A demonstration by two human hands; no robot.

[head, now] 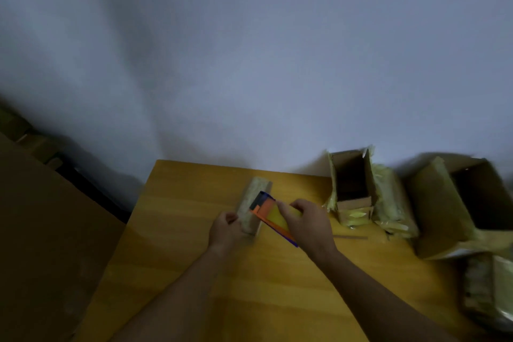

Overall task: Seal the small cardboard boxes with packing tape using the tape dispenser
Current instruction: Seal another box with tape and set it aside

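A small, narrow cardboard box [252, 201] lies on the yellow wooden table [194, 258], its long side pointing away from me. My left hand [224, 228] grips its near end, fingers curled around the left side. My right hand [302, 223] holds the tape dispenser [266, 209], an orange and blue frame with a yellow roll, tilted with its front end on the box's right side. The frame is dim and slightly blurred.
Two open cardboard boxes [351, 178] [472, 203] with yellowish tape stand at the table's right edge, with taped boxes [388, 200] between and below them. A thin strip [351, 237] lies near my right wrist. A white wall rises behind; a large brown board [41, 244] is at left.
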